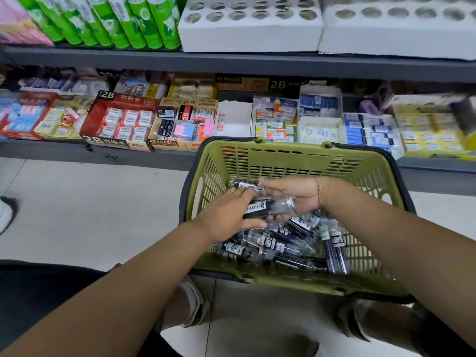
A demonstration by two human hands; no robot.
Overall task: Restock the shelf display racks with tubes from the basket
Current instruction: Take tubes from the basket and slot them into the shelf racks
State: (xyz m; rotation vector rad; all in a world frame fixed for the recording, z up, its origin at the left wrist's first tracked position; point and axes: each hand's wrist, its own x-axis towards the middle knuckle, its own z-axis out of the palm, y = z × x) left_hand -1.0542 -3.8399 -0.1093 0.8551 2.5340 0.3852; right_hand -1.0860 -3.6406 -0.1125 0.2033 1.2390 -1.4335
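Note:
A green plastic basket (296, 158) with a black rim stands on the floor in front of the shelves. Several clear tubes with dark contents and white labels (288, 243) lie heaped in its bottom. Both my hands are inside the basket, above the heap. My right hand (296, 191) cups a few tubes (265, 206) in its palm. My left hand (229, 215) lies over those same tubes with its fingers on them. Two white display racks with round holes (249, 29) (396, 29) sit on the upper shelf, their visible holes empty.
Green tube-shaped packs (116, 19) fill the upper shelf left of the racks. The lower shelf (103, 153) carries many open boxes of erasers. The floor is pale tile (90, 207). Another person's shoe (5, 212) shows at the left edge, my own feet below the basket.

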